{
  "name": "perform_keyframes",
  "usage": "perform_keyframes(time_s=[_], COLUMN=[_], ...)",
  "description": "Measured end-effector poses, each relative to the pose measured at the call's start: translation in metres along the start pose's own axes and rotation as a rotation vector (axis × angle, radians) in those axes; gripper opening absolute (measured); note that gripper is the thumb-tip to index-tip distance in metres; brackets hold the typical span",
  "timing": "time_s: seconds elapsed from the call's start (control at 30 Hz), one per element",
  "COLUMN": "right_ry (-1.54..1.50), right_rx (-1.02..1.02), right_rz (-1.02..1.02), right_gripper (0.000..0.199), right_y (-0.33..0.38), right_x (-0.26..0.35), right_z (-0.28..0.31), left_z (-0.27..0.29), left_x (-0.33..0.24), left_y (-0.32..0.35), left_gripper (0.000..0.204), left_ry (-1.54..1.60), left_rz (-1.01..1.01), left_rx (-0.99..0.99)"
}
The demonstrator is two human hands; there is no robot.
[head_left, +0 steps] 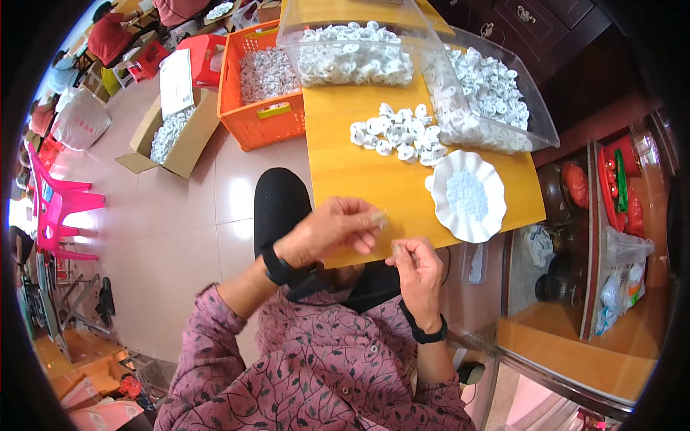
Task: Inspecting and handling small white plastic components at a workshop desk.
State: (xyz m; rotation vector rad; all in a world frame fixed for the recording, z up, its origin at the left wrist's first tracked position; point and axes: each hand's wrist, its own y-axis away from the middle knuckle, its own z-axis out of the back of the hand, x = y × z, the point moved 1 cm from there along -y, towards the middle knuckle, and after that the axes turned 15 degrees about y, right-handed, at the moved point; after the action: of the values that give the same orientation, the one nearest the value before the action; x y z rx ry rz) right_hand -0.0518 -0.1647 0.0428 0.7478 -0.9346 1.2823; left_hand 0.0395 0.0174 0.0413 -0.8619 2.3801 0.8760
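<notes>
My left hand (pixel 334 228) is above the near edge of the yellow table (pixel 334 169), thumb and fingertips pinched on a small pale piece (pixel 381 217) too tiny to name. Close by on the right, my right hand (pixel 420 276) is closed, thumb against forefinger; whatever lies between them is too small to make out. A white scalloped plate (pixel 492 221) holding tiny pale blue pieces (pixel 466 195) sits beyond my right hand. Farther back lies a loose heap of small round white plastic parts (pixel 402 135), a few of them touching the plate's side.
Two clear bins of white parts (pixel 356 57) (pixel 489 86) stand at the table's back. Left of it are an orange crate (pixel 262 126) and a cardboard box (pixel 198 140) with similar parts. A pink chair (pixel 61 201) stands far left; shelves (pixel 591 237) line the right. People sit at far left.
</notes>
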Motion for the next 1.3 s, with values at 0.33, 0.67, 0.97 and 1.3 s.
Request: perform_keyframes(time_s=[0.33, 0.67, 0.97, 1.3], right_ry=[0.042, 0.647, 1.181, 1.029], right_rx=[-0.035, -0.397, -0.266, -0.248], right_rz=[0.029, 0.247, 0.277, 0.264], right_gripper=[0.010, 0.013, 0.049, 0.036], right_y=[0.002, -0.017, -0.050, -0.054], right_x=[0.002, -0.019, -0.040, -0.036], right_z=[0.000, 0.037, 0.048, 0.048], left_z=[-0.028, 0.008, 0.018, 0.011], left_x=[-0.238, -0.099, -0.063, -0.064], left_y=[-0.064, -0.063, -0.050, -0.087], left_gripper=[0.021, 0.028, 0.026, 0.032], left_ry=[0.017, -0.255, -0.543, -1.306], left_rz=[-0.746, -0.346, -0.331, -0.892], left_rx=[0.117, -0.037, -0.203, -0.355])
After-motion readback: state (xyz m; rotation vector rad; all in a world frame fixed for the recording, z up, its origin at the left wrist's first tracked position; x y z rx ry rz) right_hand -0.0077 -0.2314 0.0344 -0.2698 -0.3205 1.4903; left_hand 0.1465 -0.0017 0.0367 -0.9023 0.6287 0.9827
